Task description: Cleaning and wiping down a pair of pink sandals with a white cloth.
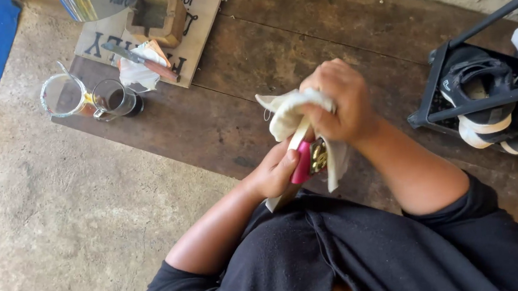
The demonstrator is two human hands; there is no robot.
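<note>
My left hand (pixel 274 172) grips a pink-handled tool (pixel 302 161) with a brass-coloured metal part beside the handle. My right hand (pixel 337 101) is closed around a white cloth (pixel 284 115) that is pressed against the upper end of the tool. Part of the cloth hangs down past the tool toward my black shirt. Both hands are held close together over the dark wooden board (pixel 253 77).
At upper left stand a clear glass jar (pixel 64 95) and a glass mug (pixel 114 99). A lettered wooden sign (pixel 196 32) carries a small wooden box (pixel 157 14), a knife and crumpled paper. A black rack (pixel 453 78) with shoes is at right.
</note>
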